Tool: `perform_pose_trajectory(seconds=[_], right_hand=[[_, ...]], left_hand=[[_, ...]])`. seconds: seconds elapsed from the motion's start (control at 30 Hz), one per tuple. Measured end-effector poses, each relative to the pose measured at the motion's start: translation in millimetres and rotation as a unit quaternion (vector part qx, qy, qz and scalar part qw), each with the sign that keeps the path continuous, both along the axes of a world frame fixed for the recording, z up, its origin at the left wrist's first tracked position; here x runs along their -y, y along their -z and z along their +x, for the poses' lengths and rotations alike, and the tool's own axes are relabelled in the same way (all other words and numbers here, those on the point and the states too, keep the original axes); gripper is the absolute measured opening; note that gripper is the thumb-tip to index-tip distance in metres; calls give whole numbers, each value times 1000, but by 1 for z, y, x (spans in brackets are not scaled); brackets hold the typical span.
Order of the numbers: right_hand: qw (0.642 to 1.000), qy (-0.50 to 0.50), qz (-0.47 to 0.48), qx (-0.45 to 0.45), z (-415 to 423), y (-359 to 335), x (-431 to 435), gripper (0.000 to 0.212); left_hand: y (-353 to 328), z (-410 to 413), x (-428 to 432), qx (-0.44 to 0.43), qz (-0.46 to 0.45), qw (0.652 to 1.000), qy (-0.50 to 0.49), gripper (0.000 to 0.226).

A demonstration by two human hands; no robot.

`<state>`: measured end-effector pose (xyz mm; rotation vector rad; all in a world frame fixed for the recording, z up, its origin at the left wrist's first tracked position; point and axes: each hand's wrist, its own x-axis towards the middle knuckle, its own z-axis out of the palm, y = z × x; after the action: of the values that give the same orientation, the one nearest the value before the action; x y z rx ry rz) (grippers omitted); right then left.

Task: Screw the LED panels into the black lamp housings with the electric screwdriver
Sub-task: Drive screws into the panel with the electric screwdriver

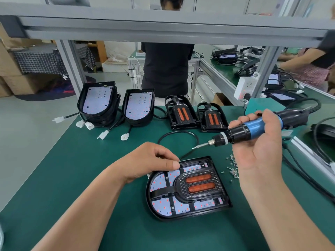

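A black lamp housing [186, 213] lies flat on the green mat in front of me, with a white LED panel [159, 205] and a black insert with two orange strips inside it. My left hand [150, 162] rests at the housing's far left edge, thumb and fingers curled together as if pinching something too small to see. My right hand [259, 144] grips the blue and black electric screwdriver [253, 128], held up above the mat with its bit [199, 146] pointing left, clear of the housing.
Loose screws [233, 166] lie in a small heap right of the housing. Two stacks of housings with panels [97, 102] and two black inserts [183, 113] stand at the mat's far edge, cables and white connectors trailing. A person stands beyond the bench.
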<state>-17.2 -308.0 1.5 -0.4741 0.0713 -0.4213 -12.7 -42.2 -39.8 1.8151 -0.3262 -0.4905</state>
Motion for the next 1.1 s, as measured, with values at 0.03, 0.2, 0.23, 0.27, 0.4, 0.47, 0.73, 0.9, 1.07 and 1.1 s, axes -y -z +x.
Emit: perform_pose_trajectory(seconds=[0.03, 0.2, 0.23, 0.27, 0.4, 0.47, 0.73, 0.9, 1.07, 1.1], right_hand=[[1000, -3, -9, 3, -2, -1, 3, 14], [998, -23, -58, 18, -16, 7, 23, 13], [997, -27, -70, 22, -19, 8, 27, 11], [996, -31, -82, 25, -23, 10, 31, 9], [991, -51, -119, 39, -37, 17, 41, 4], [988, -62, -131, 50, -42, 19, 43, 6], [971, -91, -200, 89, -53, 17, 39, 19], [967, -91, -222, 91, -55, 15, 35, 22], [959, -91, -246, 106, -58, 16, 33, 25], [957, -93, -250, 110, -58, 16, 33, 26]], left_hand=[[0, 0, 0, 1, 2, 1000, 2, 38], [-2, -2, 2, 24, 23, 999, 30, 31], [-1, -2, 3, 32, 29, 999, 33, 30], [-1, -2, 4, 42, 38, 998, 33, 31], [2, 1, 4, 68, 54, 996, 30, 34], [4, 2, 3, 78, 61, 995, 30, 32], [8, 4, 3, 97, 69, 993, 27, 26], [8, 3, 4, 96, 62, 993, 25, 31], [8, 3, 4, 94, 62, 993, 24, 36], [8, 3, 4, 94, 62, 993, 23, 36]])
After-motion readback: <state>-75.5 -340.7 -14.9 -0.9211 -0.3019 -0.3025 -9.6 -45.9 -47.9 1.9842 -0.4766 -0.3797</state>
